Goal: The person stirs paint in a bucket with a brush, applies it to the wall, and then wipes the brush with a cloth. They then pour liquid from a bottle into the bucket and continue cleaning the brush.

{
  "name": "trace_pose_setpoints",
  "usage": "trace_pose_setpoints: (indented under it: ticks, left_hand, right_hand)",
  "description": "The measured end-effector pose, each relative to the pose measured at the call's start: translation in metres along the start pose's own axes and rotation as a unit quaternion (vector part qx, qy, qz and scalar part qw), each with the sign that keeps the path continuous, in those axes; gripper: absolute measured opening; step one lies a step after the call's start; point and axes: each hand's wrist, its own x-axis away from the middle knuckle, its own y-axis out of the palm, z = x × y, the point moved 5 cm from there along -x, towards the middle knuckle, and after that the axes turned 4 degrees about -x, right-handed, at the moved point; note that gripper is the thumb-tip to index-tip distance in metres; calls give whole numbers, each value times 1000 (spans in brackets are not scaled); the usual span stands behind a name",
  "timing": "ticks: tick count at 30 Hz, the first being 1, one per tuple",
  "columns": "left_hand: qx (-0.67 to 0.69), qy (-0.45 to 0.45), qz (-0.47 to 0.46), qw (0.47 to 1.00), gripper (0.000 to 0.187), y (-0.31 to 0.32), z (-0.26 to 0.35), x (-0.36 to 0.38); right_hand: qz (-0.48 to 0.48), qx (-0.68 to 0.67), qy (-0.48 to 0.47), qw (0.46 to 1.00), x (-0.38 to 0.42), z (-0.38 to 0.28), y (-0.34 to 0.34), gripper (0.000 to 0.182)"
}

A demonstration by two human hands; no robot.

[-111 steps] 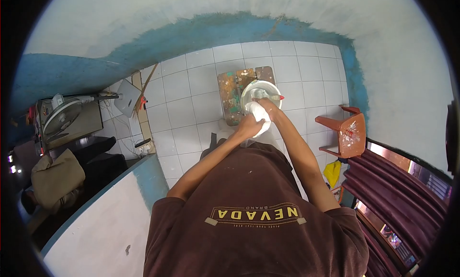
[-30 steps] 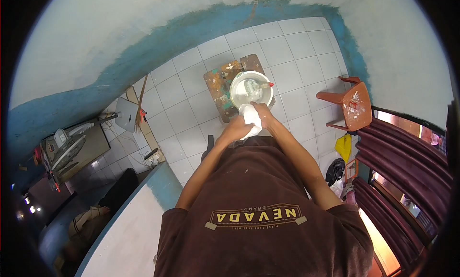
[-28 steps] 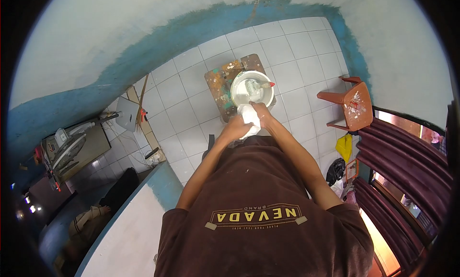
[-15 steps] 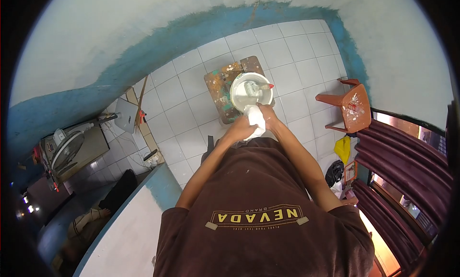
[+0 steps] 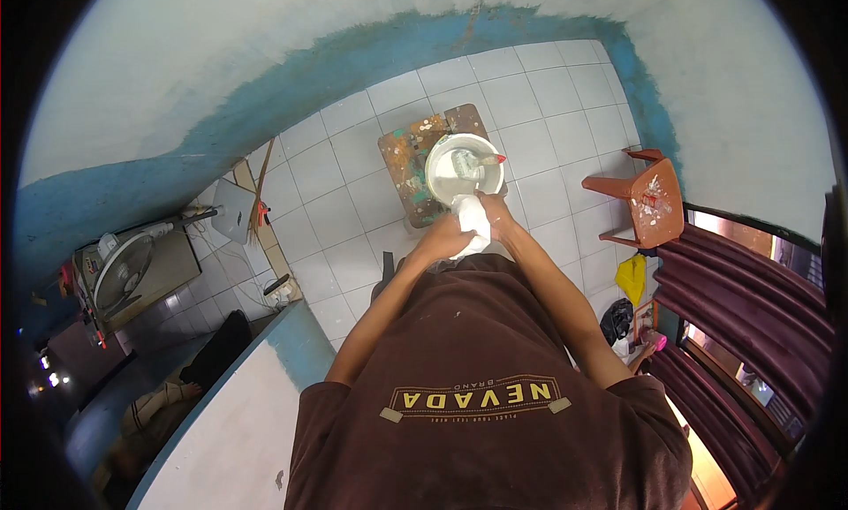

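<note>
My left hand (image 5: pixel 444 240) and my right hand (image 5: pixel 497 215) are both closed on a soft, white, bag-like bundle (image 5: pixel 473 220), one on each side of it. The bundle is at the near rim of a white bucket (image 5: pixel 430 176), in front of my shirt. Inside the bucket are whitish contents and a paintbrush (image 5: pixel 488 160) with a red-tipped handle leaning on the right wall. Whether anything leaves the bundle is hidden by my fingers. Beneath the bucket stands a paint-splashed wooden stool (image 5: pixel 402 170).
To the right is a paint-spotted orange plastic stool (image 5: pixel 658 196), beside maroon curtains (image 5: pixel 733 280). Yellow (image 5: pixel 631 276) and black bags (image 5: pixel 617 320) lie below it. A fan (image 5: pixel 124 272) stands left, near a low wall (image 5: pixel 230 413). Another person (image 5: pixel 168 404) is partly visible lower left.
My hands and the white bundle stay almost still at the bucket. At the right, a pink object and another person's limb have come further into view. The fan's head has turned.
</note>
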Motion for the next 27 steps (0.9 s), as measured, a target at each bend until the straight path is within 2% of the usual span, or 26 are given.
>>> trace_pose_setpoints:
  ticks: [3,6,12,14,27]
  left_hand:
    - [-9,-18,6,1000,32,-8,0,10]
    - [11,-29,30,999,32,-16,-4,14]
    - [2,-14,41,999,33,-17,13,11]
    - [-8,-12,10,1000,33,-9,13,6]
    - [-6,-38,14,999,33,-18,-3,11]
  right_hand:
    - [37,-32,0,999,-5,10,11,34]
    - [9,17,19,1000,-10,11,22,37]
    - [17,3,2,1000,-5,-3,12,35]
    - [18,-3,-5,1000,0,-7,5,35]
    - [33,37,-3,999,-9,7,15,37]
